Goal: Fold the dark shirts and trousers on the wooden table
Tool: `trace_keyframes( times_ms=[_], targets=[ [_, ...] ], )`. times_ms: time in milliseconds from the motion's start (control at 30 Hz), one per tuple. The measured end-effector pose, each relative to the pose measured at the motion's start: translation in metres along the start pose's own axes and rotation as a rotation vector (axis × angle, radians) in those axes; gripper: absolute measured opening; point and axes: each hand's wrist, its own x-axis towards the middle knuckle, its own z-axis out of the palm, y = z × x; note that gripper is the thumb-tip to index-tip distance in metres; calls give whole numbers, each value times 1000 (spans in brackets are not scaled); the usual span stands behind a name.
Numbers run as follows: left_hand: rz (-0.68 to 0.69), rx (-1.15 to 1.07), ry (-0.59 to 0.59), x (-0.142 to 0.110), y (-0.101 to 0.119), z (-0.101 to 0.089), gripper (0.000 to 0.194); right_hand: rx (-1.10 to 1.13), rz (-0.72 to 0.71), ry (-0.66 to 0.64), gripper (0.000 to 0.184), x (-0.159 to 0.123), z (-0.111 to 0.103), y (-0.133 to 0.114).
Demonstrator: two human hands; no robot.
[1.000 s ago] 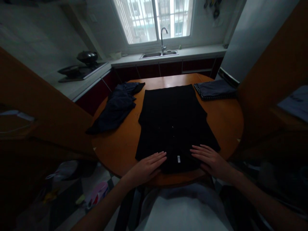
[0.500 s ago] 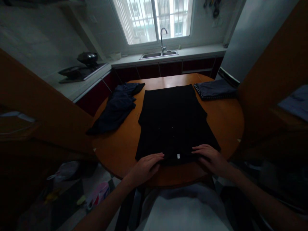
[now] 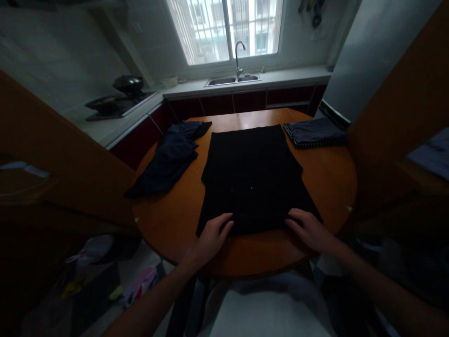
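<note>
A black shirt (image 3: 252,164) lies spread out on the round wooden table (image 3: 182,215), its near edge folded over toward the far side. My left hand (image 3: 212,236) pinches the near edge of the cloth on the left, thumb and fingers closed on it. On the right, my right hand (image 3: 310,228) grips the same edge the same way. Between the two hands the fold runs nearly straight, and the small white label is hidden.
A crumpled dark blue garment (image 3: 168,159) lies on the table's left side. Folded grey clothes (image 3: 315,131) sit at the far right. Beyond the table are a sink (image 3: 231,80), a faucet (image 3: 237,58) and a stove with a wok (image 3: 128,84).
Both hands have moved slightly forward and closed on the shirt's near edge. That edge is now turned over, covering the white label that showed before.
</note>
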Motion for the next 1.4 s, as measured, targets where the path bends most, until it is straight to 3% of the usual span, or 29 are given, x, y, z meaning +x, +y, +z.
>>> trace_keyframes(
  times_ms=[200, 433, 567, 733, 900, 1033, 1200, 1400],
  targets=[
    [-38, 58, 54, 13, -5, 1, 28, -162, 103, 41, 34, 10, 4, 0],
    [2, 142, 107, 16, -18, 7, 29, -335, 127, 129, 36, 12, 15, 10],
    [48, 197, 122, 6, -17, 4, 28, -358, 91, 228, 35, 4, 15, 13],
    [122, 301, 162, -24, -22, -17, 26, -377, -56, 377, 25, -31, 2, 29],
    [135, 371, 179, -48, -41, -32, 25, -467, -82, 399, 20, -62, -3, 48],
    [89, 395, 183, -50, -49, -33, 19, -490, -45, 435, 18, -61, -1, 51],
    [39, 354, 205, -44, -46, -36, 25, -454, -3, 457, 24, -53, -6, 51],
    [-13, 382, 184, -43, -45, -37, 26, -559, 64, 444, 22, -47, -8, 50]
  ],
)
